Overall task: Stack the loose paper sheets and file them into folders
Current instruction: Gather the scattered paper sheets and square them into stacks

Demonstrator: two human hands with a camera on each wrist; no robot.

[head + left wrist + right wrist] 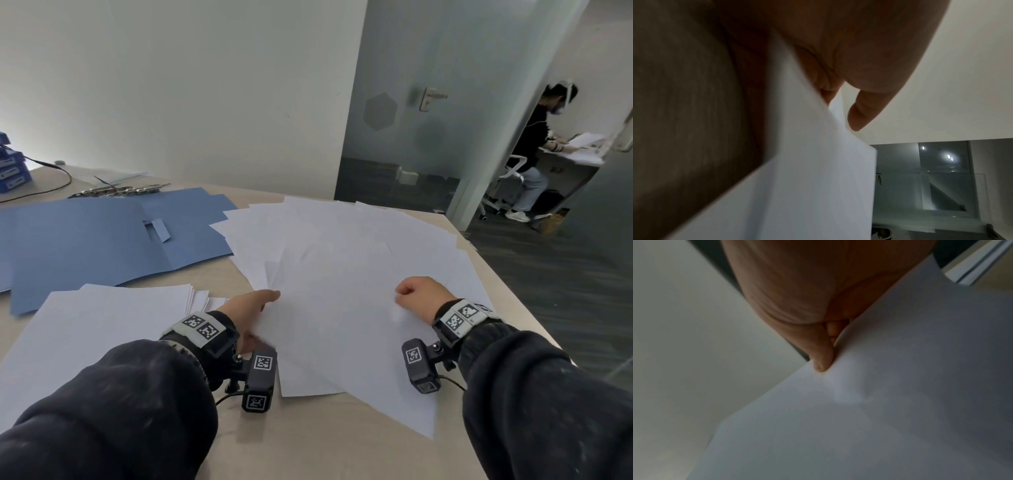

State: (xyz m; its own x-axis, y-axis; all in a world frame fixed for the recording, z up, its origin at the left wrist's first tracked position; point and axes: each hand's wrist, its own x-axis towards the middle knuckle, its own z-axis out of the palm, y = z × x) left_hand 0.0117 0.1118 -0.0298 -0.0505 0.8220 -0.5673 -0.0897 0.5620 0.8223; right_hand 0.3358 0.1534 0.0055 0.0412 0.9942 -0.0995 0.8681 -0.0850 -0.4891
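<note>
**The neat pile is on my left**

My left hand (251, 310) and right hand (416, 296) each pinch a side of the top white paper sheet (337, 308). The tidy stack of white paper (102, 318) lies left on the tan counter (308, 442) (left hand nearer), before the open blue card folder (85, 240).

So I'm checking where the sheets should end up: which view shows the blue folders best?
The head view: the blue folders lie open on the table, left of the loose sheets. Both wrist views show only hand and white paper up close, with no folder in sight.
</note>
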